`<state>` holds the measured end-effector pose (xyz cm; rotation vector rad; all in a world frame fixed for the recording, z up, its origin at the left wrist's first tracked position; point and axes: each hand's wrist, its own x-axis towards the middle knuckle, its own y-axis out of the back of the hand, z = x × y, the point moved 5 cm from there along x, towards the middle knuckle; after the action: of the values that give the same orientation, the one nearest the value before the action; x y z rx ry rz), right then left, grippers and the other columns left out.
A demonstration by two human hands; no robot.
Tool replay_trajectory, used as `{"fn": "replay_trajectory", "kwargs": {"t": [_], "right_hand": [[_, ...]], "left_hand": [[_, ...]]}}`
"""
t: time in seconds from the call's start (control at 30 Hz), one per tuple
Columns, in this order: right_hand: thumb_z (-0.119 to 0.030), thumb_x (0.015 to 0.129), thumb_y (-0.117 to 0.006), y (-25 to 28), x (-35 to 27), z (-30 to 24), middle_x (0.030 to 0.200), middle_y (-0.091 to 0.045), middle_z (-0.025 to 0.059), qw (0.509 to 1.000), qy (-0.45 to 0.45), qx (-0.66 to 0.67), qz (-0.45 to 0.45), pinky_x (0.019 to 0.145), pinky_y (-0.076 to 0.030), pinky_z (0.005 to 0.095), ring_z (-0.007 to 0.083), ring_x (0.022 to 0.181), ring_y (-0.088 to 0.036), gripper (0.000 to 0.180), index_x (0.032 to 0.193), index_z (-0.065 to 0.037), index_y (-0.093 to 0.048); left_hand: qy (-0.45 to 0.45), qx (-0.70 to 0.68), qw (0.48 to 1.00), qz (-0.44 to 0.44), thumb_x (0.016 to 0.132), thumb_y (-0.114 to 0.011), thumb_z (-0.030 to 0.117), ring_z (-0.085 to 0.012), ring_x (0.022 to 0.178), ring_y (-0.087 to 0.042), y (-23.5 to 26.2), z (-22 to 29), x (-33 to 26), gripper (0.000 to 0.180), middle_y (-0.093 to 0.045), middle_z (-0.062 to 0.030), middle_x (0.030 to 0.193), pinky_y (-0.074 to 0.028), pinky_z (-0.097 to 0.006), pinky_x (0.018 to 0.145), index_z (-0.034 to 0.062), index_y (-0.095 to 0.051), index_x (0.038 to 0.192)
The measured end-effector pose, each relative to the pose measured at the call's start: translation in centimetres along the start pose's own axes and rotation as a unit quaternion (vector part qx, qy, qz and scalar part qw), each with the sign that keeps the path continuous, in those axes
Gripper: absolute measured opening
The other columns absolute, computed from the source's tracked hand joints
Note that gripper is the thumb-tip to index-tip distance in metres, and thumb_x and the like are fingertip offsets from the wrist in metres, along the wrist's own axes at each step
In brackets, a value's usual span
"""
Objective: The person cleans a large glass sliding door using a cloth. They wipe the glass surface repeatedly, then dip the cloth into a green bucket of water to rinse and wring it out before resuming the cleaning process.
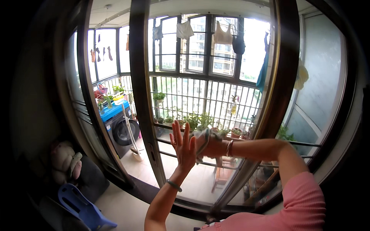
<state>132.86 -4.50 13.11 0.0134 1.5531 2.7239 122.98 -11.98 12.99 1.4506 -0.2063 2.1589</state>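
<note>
My left hand (185,149) is raised in front of the sliding glass door (239,100), its fingers stretched and spread, with nothing in it. A dark bangle circles that wrist. Just to its right, my right hand (214,148) holds a crumpled pale grey cloth (203,137) with a greenish edge. Motion smears both the cloth and the fingers around it. Whether the cloth touches the glass or my left hand, I cannot tell. My right arm is bent at the elbow and comes in from the right, a silver bangle at its wrist.
Dark door frames (140,77) stand on both sides of the pane. Beyond are a balcony railing, potted plants (192,120), hanging laundry (222,34) and a washing machine (125,132) beside a leaning broom. A blue plastic chair (83,206) and a plush toy (61,161) sit at lower left.
</note>
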Motion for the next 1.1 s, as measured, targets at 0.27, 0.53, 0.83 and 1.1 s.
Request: {"fn": "replay_trajectory", "kwargs": {"t": [0.27, 0.53, 0.83, 1.1], "right_hand": [[-0.028, 0.085, -0.068, 27.9, -1.1, 17.2, 0.111, -0.068, 0.0044, 0.898, -0.077, -0.016, 0.433, 0.088, -0.052, 0.0341, 0.0201, 0.101, -0.066, 0.038, 0.122, -0.021, -0.063], [-0.029, 0.09, -0.058, 45.3, 1.7, 25.1, 0.125, -0.064, 0.0041, 0.743, -0.264, -0.548, 0.28, 0.096, -0.048, 0.0415, 0.0243, 0.116, -0.058, 0.04, 0.129, -0.019, -0.063], [-0.029, 0.094, -0.056, 26.4, 10.7, 12.2, 0.124, -0.062, 0.0035, 0.914, -0.125, -0.087, 0.375, 0.096, -0.048, 0.0444, 0.0238, 0.111, -0.061, 0.032, 0.124, -0.021, -0.064], [-0.036, 0.081, -0.064, -1.0, 3.9, -0.2, 0.115, -0.062, 0.0112, 0.973, -0.069, 0.058, 0.211, 0.085, -0.051, 0.0457, 0.0291, 0.113, -0.058, 0.049, 0.121, -0.008, -0.063]], "left_hand": [[-0.086, 0.004, 0.996, 0.026, 0.105, -0.035, 0.045, -0.0312, 0.152, -0.009, 1.3, 5.6, 8.9, 0.056, -0.013, -0.0101, 0.164, -0.008, -0.052, 0.12, 0.0202, -0.032, 0.154], [-0.118, -0.081, 0.986, 0.092, 0.105, -0.04, 0.039, -0.0309, 0.152, -0.006, 2.0, 7.6, 14.3, 0.052, -0.009, -0.0096, 0.165, -0.005, -0.055, 0.12, 0.0259, -0.032, 0.154], [-0.003, -0.056, 0.99, 0.132, 0.105, -0.034, 0.046, -0.0323, 0.152, -0.001, 2.7, 1.3, 10.2, 0.058, -0.005, -0.0126, 0.165, -0.005, -0.055, 0.12, 0.0217, -0.026, 0.156], [0.073, -0.051, 0.995, 0.054, 0.105, -0.029, 0.049, -0.033, 0.152, -0.002, 0.1, -0.7, 0.5, 0.059, -0.007, -0.0131, 0.165, -0.005, -0.056, 0.119, 0.0185, -0.026, 0.156]]}}
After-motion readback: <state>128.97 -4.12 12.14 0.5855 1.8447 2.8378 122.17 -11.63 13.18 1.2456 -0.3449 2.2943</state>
